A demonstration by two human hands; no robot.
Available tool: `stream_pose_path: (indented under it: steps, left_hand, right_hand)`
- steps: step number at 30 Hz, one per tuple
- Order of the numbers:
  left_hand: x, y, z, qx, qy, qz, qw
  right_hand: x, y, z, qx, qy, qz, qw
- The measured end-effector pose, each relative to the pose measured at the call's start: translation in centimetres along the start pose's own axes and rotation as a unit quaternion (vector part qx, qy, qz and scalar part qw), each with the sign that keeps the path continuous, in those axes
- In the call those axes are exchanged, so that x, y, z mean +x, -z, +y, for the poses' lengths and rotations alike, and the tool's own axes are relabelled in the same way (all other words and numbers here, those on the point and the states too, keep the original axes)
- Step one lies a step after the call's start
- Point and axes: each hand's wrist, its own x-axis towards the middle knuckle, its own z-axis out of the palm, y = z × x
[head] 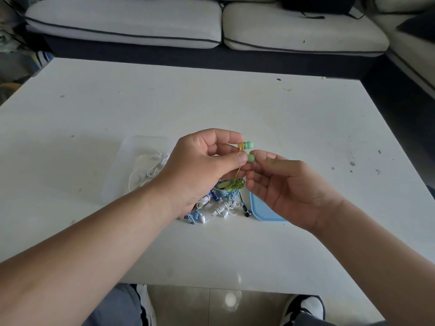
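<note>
My left hand (202, 168) pinches a pair of green and yellow earbuds (247, 150) between thumb and fingers, above the white table (211, 109). Their thin yellow-green cord (235, 182) hangs down to a small tangle below. My right hand (289, 187) is beside them, its fingers loosely curled, and a fingertip touches the lower green bud. Under both hands lies a pile of wound earphones (219, 205) in blue, white and black.
A clear plastic box (131, 165) with white earphones inside stands left of the pile. A light blue lid (261, 212) lies to the right, partly under my right hand. A grey sofa (211, 24) runs along the table's far side.
</note>
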Motion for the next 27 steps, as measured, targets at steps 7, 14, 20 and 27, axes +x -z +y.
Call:
stream_pose_path:
  steps: [7, 14, 20, 27]
  left_hand:
    - [-0.4, 1.4, 1.3, 0.03, -0.032, 0.031, 0.999]
    - [-1.2, 6.4, 5.5, 0.061, -0.104, 0.136, 0.983]
    - [-0.8, 11.1, 5.2, 0.188, -0.079, 0.183, 0.962]
    - [2.1, 14.5, 0.0, 0.418, 0.043, 0.139, 0.897]
  right_hand:
    - [1.0, -1.8, 0.2, -0.018, -0.008, 0.019, 1.0]
    - [3.2, -6.9, 1.9, -0.08, -0.026, 0.028, 0.996]
    - [5.3, -10.5, 4.3, -0.105, -0.018, 0.025, 0.994]
    - [6.9, -10.8, 5.6, -0.146, -0.003, 0.08, 0.986]
